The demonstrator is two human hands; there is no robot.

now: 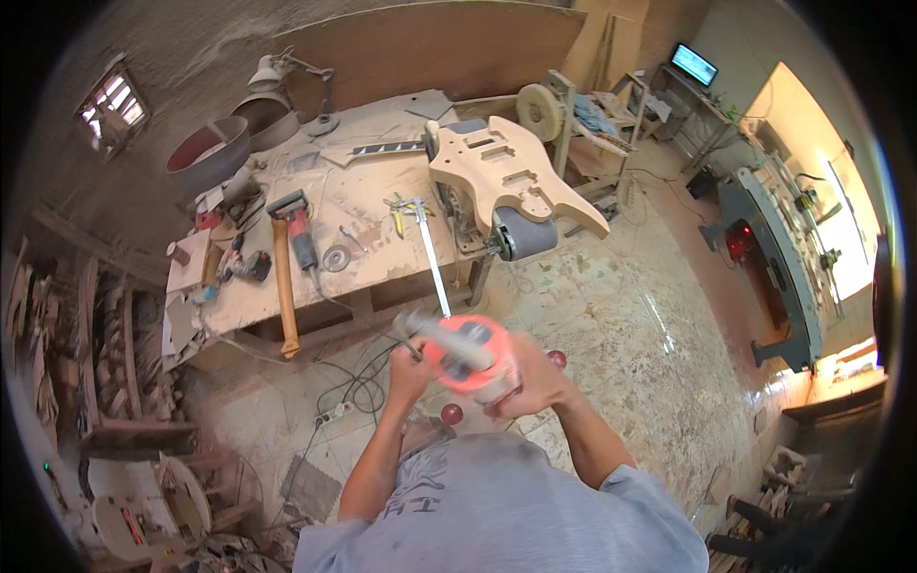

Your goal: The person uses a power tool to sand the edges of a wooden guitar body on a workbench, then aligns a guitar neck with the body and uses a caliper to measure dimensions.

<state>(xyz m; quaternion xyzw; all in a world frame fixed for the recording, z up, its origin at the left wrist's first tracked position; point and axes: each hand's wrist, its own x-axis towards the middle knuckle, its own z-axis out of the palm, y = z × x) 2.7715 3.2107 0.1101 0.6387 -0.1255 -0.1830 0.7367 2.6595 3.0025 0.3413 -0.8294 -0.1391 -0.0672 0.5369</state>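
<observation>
In front of my chest is a blurred orange-red round thing [458, 382] with a grey tube-like part across its top; its kind is hard to make out. My right hand [537, 380] is closed on its right side. My left hand [409, 372] is closed at its left, by the end of the grey part; motion blur hides what its fingers hold. Two dark red balls or knobs, one below [452, 413] and one at the right [557, 359], show beside it. Beyond my hands, a long metal caliper [427, 250] lies over the workbench's edge.
A pale wooden guitar body [506, 172] rests over a sanding drum [527, 236] at the right end of the workbench [382, 263]. A hammer or axe handle [285, 286], an angle grinder [302, 237] and a drill [250, 265] lie left. Cables [353, 387] trail across the floor.
</observation>
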